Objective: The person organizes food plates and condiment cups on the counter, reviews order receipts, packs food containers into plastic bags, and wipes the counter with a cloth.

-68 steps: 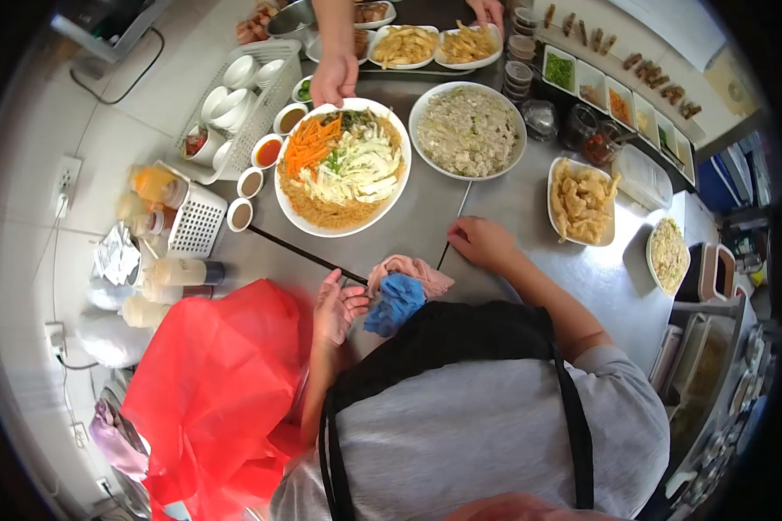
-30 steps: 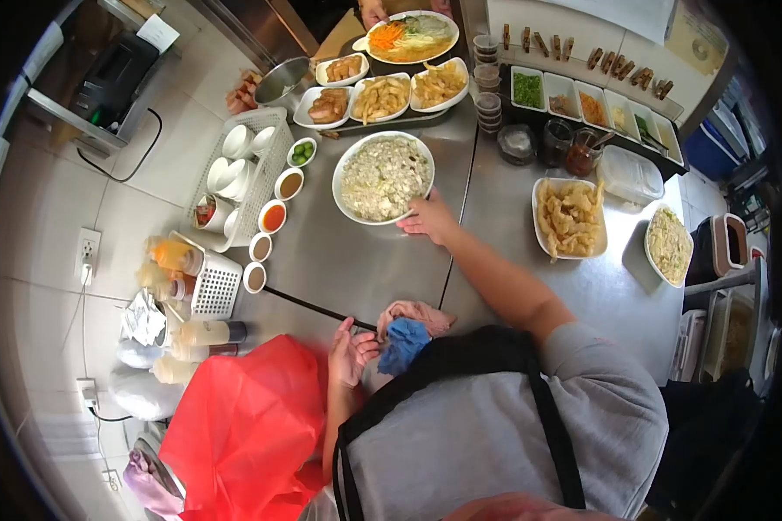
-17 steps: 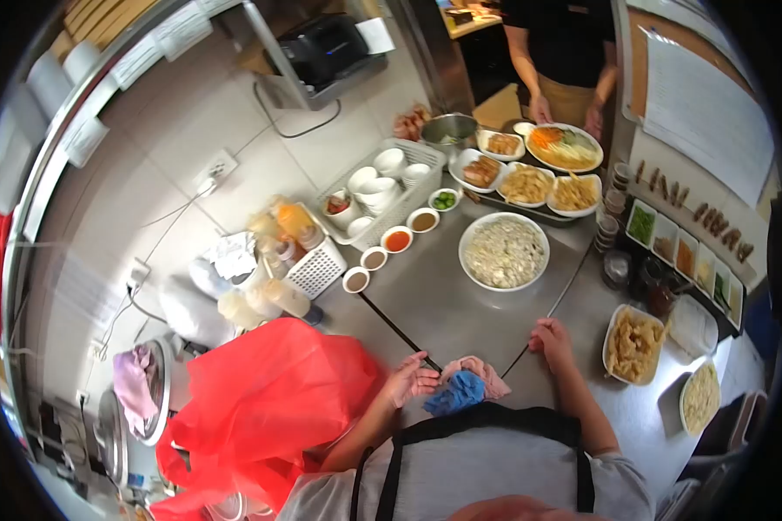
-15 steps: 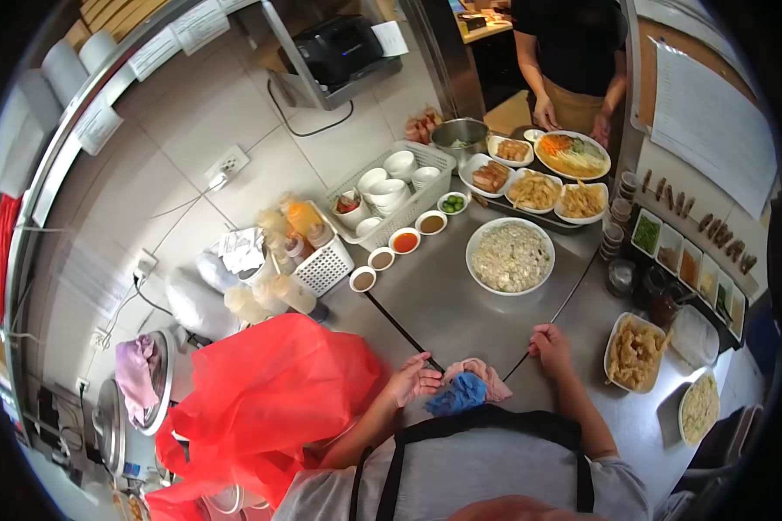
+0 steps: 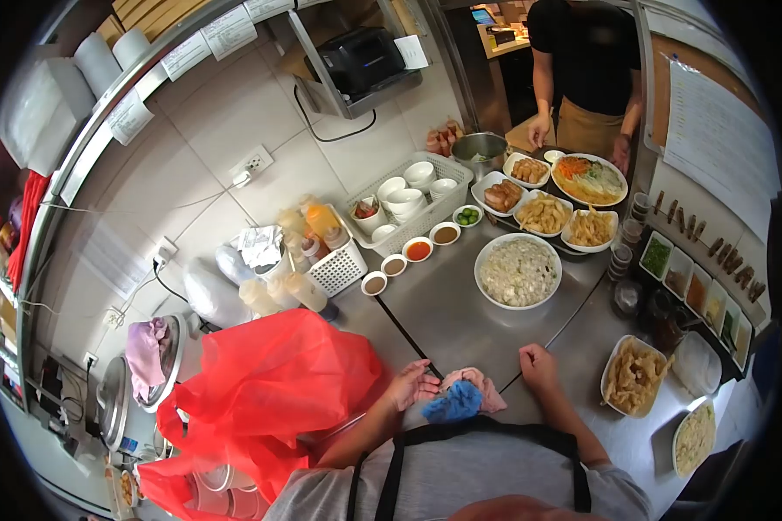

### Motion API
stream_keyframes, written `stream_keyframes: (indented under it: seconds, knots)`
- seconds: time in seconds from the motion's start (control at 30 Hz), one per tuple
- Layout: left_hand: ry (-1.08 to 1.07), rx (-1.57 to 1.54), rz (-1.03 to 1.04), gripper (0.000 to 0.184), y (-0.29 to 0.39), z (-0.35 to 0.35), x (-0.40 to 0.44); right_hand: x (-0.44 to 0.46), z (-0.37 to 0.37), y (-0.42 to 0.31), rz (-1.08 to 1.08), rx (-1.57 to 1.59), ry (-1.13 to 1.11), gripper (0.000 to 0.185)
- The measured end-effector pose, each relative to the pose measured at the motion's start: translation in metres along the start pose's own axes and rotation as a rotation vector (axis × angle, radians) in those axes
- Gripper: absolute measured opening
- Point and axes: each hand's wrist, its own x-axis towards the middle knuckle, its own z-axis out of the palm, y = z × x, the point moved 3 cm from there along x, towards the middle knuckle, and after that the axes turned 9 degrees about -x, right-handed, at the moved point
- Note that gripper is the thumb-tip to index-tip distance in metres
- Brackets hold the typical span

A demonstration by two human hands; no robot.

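Note:
My left hand [image 5: 413, 385] rests at the near edge of the steel counter [image 5: 443, 343], its fingers loosely spread and holding nothing. Close beside it lie a crumpled blue cloth [image 5: 454, 402] and a pink cloth [image 5: 491, 395]. My right hand [image 5: 540, 368], fingers curled into a loose fist, is to the right of the cloths with nothing visible in it. Ahead of both hands stands a large white bowl of what looks like fried rice [image 5: 519, 271]. A red bag [image 5: 278, 369] fills the space left of my left forearm.
Small sauce dishes [image 5: 418, 250] line a basket of white bowls [image 5: 406, 201]. Fried-food plates [image 5: 543, 214] and a vegetable platter [image 5: 589, 180] stand farther back, before a person [image 5: 586, 78]. On the right are a fried-food dish [image 5: 636, 375], a rice bowl [image 5: 694, 438] and a garnish tray [image 5: 698, 295].
My view has shifted slightly. My right fist sits a little lower and farther left, while my left hand stays beside the cloths. The person opposite has drawn their hands apart from the platter.

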Motion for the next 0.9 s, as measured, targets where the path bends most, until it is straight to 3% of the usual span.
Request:
stream_keyframes:
  seconds: [0.2, 0.3, 0.4, 0.73, 0.8, 0.83, 0.9]
  knots:
    - [0.171, 0.099, 0.079, 0.025, -0.004, 0.007, -0.002, 0.0, 0.0, 0.001, 0.064, 0.035, 0.002, 0.01]
    - [0.22, 0.329, 0.197, 0.017, -0.005, 0.011, 0.002, 0.0, -0.001, 0.0, 0.079, 0.079, 0.013, 0.009]
    - [0.303, 0.437, 0.179, 0.013, -0.004, 0.022, 0.002, -0.002, 0.007, 0.008, 0.103, 0.106, 0.025, 0.009]
    - [0.268, 0.399, 0.168, 0.019, -0.004, 0.025, 0.006, -0.002, 0.002, 0.002, 0.072, 0.059, 0.044, 0.009]
    - [0.216, 0.339, 0.206, 0.018, 0.002, 0.03, 0.005, 0.002, 0.004, 0.005, 0.198, 0.234, -0.067, 0.012]
    - [0.206, 0.422, 0.329, 0.017, 0.01, 0.032, 0.012, 0.004, 0.004, 0.002, 0.259, 0.322, -0.116, 0.013]
    - [0.169, 0.579, 0.545, 0.015, 0.015, 0.04, 0.032, 0.011, -0.016, -0.024, 0.068, 0.106, -0.1, 0.018]
